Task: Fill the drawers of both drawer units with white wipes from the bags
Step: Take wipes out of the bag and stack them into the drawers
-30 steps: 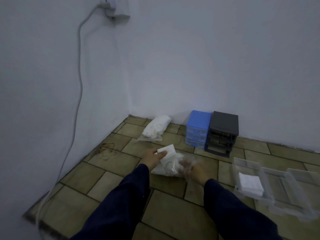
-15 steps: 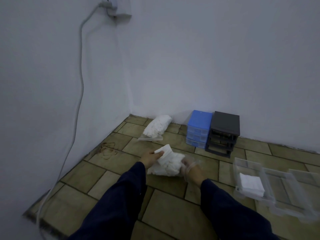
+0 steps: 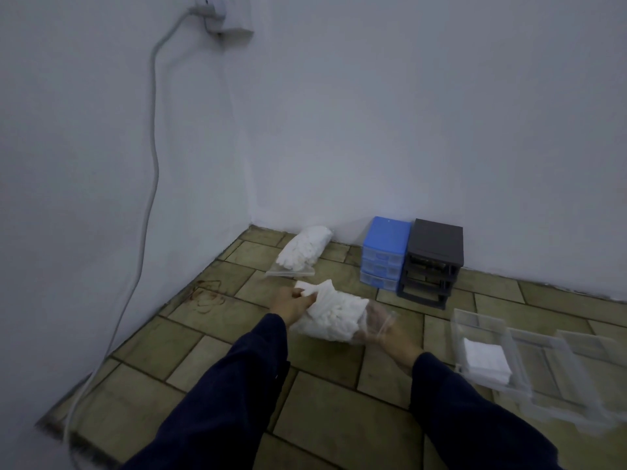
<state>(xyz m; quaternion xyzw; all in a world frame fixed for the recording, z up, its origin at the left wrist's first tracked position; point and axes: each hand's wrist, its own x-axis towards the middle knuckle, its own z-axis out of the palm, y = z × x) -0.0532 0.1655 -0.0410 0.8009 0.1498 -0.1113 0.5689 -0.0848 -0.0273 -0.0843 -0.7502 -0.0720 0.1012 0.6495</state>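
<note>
Ideally the left hand point(image 3: 293, 304) pinching wipes point(image 3: 314, 293) pulls toward nine o'clock while the right hand point(image 3: 383, 329) grips the bag point(image 3: 339, 320) steady.

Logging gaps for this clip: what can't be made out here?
- Right hand, head view: fingers veiled by the bag; grip unclear.
- Clear drawers: blurred, far ones cut by the right edge; count unclear.
- Blue unit drawers: too small to read contents.
- Socket: top cropped.

Under your hands: thin glossy clear-plastic bag point(image 3: 339, 320), soft white wipes inside. Drawer point(image 3: 488, 354) clear hard plastic. Blue unit point(image 3: 385, 235), black unit point(image 3: 436, 242) matt plastic. Floor point(image 3: 190, 347) dull worn tile.
</note>
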